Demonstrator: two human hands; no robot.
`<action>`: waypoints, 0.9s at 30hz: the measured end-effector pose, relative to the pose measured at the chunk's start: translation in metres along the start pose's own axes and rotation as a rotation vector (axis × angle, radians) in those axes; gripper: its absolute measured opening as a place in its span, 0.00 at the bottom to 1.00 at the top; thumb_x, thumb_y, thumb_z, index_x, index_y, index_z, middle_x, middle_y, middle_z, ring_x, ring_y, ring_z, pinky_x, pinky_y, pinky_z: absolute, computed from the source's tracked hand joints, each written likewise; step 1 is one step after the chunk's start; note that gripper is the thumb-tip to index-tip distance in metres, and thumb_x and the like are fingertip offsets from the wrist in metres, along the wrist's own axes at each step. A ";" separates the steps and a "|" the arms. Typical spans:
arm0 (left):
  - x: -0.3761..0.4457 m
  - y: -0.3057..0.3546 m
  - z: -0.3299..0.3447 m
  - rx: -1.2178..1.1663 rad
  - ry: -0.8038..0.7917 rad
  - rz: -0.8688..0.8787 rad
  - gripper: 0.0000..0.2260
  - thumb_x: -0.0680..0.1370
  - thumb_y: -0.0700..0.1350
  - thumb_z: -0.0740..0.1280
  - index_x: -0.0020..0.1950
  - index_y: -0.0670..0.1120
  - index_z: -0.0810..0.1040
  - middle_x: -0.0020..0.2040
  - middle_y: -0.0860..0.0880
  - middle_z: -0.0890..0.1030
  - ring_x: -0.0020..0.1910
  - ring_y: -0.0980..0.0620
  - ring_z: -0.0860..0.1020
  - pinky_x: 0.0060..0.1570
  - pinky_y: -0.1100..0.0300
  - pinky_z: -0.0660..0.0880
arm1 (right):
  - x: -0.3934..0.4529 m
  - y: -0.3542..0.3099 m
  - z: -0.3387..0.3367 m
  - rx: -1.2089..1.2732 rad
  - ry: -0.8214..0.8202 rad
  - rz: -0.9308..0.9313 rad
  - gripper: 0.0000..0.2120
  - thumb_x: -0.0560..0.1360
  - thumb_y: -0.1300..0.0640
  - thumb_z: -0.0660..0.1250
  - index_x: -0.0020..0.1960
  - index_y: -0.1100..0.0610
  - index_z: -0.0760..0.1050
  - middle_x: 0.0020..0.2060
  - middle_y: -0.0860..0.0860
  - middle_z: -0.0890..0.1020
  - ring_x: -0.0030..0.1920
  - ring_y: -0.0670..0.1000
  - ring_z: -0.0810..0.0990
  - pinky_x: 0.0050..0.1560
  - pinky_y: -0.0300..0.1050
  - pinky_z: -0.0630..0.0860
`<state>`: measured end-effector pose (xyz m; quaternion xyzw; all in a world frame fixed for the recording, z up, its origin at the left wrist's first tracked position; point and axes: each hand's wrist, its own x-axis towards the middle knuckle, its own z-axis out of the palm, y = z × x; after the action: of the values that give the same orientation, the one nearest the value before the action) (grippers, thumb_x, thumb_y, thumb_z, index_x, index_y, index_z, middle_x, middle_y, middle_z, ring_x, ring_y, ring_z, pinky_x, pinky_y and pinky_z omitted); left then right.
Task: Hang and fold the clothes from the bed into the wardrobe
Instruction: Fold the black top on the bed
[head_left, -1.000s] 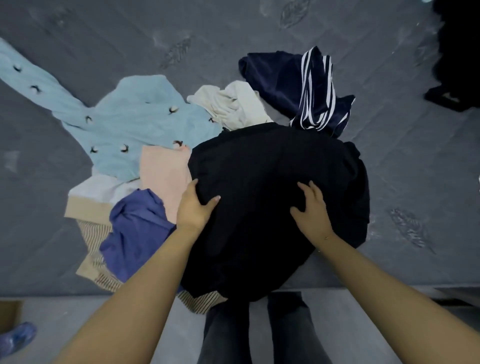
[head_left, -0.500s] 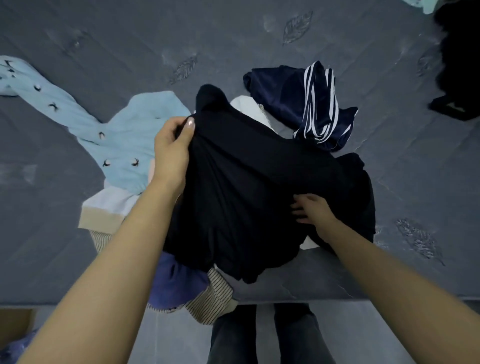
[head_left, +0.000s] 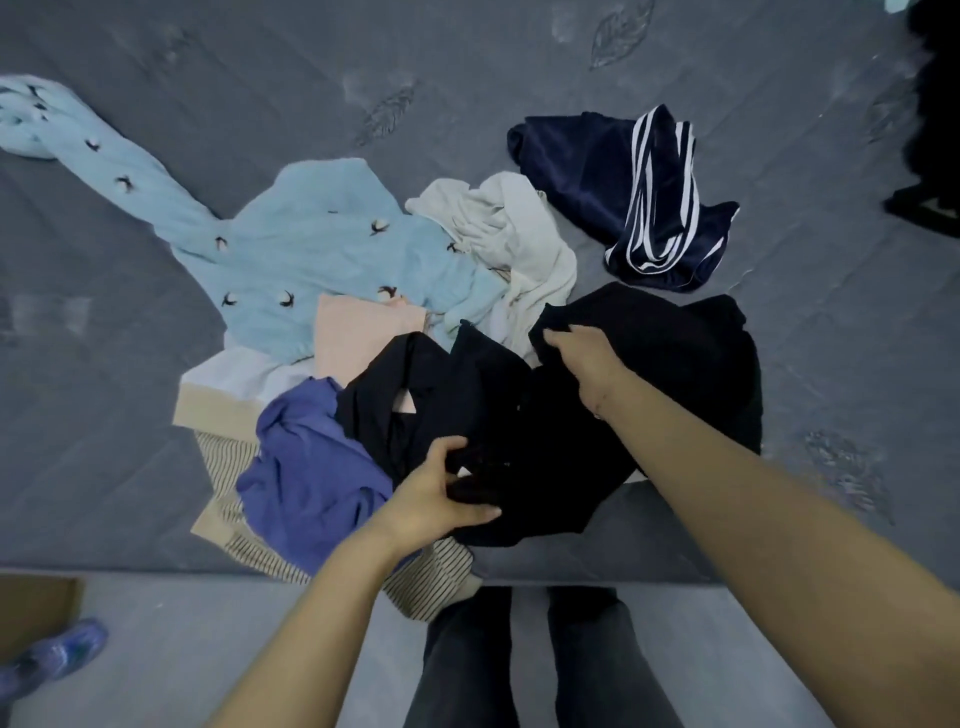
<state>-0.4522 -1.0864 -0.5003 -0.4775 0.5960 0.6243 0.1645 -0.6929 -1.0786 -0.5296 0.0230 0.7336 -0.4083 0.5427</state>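
A black garment (head_left: 670, 374) lies crumpled at the near edge of the grey bed (head_left: 260, 78), on top of a pile of clothes. My left hand (head_left: 441, 493) grips its near hem close to the bed's edge. My right hand (head_left: 582, 353) pinches a far fold of the same garment. Beside it lie a purple-blue top (head_left: 306, 467), a pink piece (head_left: 358, 332), a light blue bird-print garment (head_left: 301, 249), a cream garment (head_left: 514, 234) and a striped beige one (head_left: 228, 467).
A navy garment with white stripes (head_left: 634, 197) lies apart at the back right. Something black (head_left: 935, 130) sits at the right edge. My legs (head_left: 519, 665) stand against the bed. A cardboard box (head_left: 36, 608) and a blue shoe cover (head_left: 57, 654) are on the floor, left.
My left hand dropped from the garment's raised far edge to its near hem. My right hand moved up and away to a far fold. The black garment fell back, uncovering the pile.
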 end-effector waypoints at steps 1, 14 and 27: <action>-0.002 -0.012 0.001 0.017 0.058 -0.038 0.37 0.69 0.43 0.79 0.70 0.57 0.60 0.51 0.54 0.80 0.52 0.57 0.79 0.58 0.60 0.76 | -0.010 0.005 -0.005 0.128 0.025 -0.015 0.10 0.80 0.55 0.65 0.55 0.60 0.78 0.50 0.58 0.82 0.43 0.52 0.81 0.44 0.43 0.79; -0.005 -0.032 0.019 0.089 -0.270 -0.383 0.36 0.60 0.70 0.75 0.60 0.52 0.71 0.58 0.59 0.72 0.58 0.59 0.71 0.51 0.66 0.70 | -0.106 0.210 -0.072 -0.018 0.435 0.302 0.07 0.81 0.61 0.60 0.47 0.60 0.75 0.45 0.55 0.78 0.49 0.57 0.76 0.56 0.50 0.74; 0.070 -0.027 0.066 -0.607 0.675 -0.145 0.09 0.78 0.37 0.68 0.57 0.41 0.74 0.46 0.45 0.80 0.47 0.46 0.78 0.47 0.59 0.74 | -0.070 0.169 -0.065 -0.809 0.369 -0.401 0.30 0.76 0.62 0.64 0.76 0.58 0.60 0.75 0.57 0.60 0.72 0.57 0.61 0.73 0.50 0.61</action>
<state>-0.4914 -1.0461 -0.5824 -0.7213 0.3714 0.5669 -0.1430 -0.6339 -0.8965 -0.5648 -0.2593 0.9075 -0.1761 0.2796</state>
